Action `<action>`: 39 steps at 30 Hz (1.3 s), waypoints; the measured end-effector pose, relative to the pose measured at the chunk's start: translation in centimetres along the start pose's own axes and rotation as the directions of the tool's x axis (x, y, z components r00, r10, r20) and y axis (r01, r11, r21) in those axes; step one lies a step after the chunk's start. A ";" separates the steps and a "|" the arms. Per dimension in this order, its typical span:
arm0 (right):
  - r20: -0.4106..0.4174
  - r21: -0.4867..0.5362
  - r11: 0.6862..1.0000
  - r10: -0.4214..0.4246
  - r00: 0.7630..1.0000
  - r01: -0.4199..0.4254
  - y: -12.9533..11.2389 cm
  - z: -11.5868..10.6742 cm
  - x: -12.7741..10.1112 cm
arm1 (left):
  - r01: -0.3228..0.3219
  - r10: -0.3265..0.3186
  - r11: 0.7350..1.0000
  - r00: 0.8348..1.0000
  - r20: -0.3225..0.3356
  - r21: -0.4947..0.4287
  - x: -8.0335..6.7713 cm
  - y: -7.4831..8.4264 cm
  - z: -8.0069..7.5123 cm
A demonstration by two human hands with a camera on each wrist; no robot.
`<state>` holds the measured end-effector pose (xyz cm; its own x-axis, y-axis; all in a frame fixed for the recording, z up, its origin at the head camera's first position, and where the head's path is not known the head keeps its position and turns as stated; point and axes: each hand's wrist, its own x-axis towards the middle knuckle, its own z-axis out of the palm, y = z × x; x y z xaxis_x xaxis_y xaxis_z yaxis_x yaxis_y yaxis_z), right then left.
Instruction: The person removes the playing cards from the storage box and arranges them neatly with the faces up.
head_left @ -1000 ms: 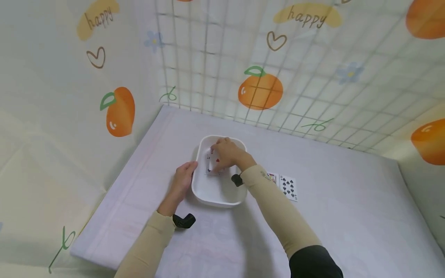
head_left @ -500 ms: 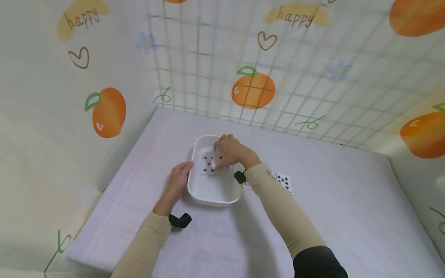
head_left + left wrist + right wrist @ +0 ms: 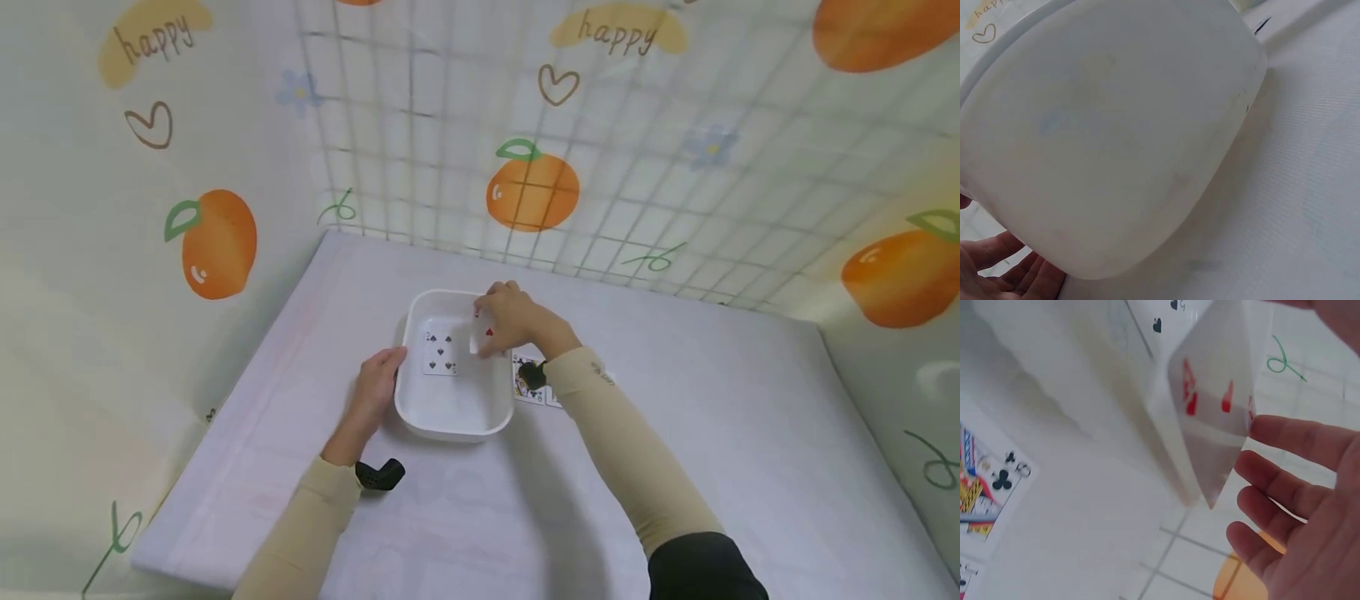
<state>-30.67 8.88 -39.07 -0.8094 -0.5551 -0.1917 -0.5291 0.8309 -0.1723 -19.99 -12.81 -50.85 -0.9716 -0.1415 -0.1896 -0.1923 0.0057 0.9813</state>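
A white plastic basin [image 3: 453, 421] stands on the table, and my left hand [image 3: 371, 390] holds it by the left rim. In the left wrist view, some fingers [image 3: 1032, 275] show beside the basin's outer wall [image 3: 1110, 137]. My right hand [image 3: 516, 318] pinches an ace of hearts [image 3: 480, 333] at its edges, over the basin's right side. The right wrist view shows this card [image 3: 1210, 425] tilted on edge between thumb and fingers. A five of spades [image 3: 440, 355] lies face up on the basin's floor.
Outside the basin, to the right, a queen of clubs [image 3: 529, 390] lies face up on the white tablecloth [image 3: 720, 433]. Another card [image 3: 553, 400] beside it is mostly hidden by my right sleeve. Fruit-printed curtains [image 3: 532, 192] hang behind and at the sides.
My right hand has lifted the ace of hearts and moved it right, uncovering the five of spades. The left hand keeps its hold on the basin. The head view has shifted slightly.
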 end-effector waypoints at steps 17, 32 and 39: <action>-0.034 0.032 0.999 0.043 0.998 -0.042 3.6 -1.0 -3.7 | 0.021 -0.021 1.000 1.000 0.002 0.005 -0.3 0.1 0.9; -0.029 0.037 0.993 0.114 0.993 -0.113 7.0 -1.2 -7.2 | 0.034 -0.035 0.999 0.999 0.015 0.028 -0.9 0.2 1.0; -0.020 0.040 0.984 0.176 0.984 -0.175 8.9 -0.7 -8.9 | 0.046 -0.047 0.997 0.999 0.008 0.058 -1.1 0.2 0.6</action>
<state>-28.30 21.23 -38.18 -0.8948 -0.3993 -0.1998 -0.3685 0.9131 -0.1745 -19.04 -12.01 -50.48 -0.9626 -0.1337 -0.2356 -0.2448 0.0569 0.9679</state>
